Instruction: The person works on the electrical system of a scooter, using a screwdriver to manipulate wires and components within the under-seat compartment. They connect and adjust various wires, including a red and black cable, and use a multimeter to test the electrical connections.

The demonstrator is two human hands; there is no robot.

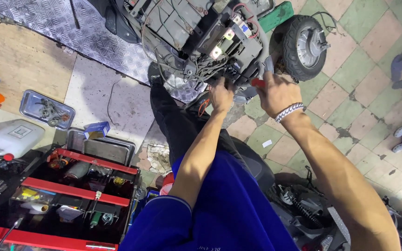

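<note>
Gripping a red-handled tool [258, 83], right hand [278, 94] reaches forward; left hand [221, 95] grasps scooter wiring [210, 65].

Single head cam, worn by the person, looks steeply down over both forearms at close range; hands [250, 95] sit upper centre, red toolbox [66, 200] bottom left, tiled floor [359, 83] at right. No 2nd view.

The scooter [201, 32] lies tipped on its side at the far end, underside open. Grey battery blocks and a tangle of dark wires [210, 65] show inside. Its small black wheel [304, 44] points right, off the floor.
</note>
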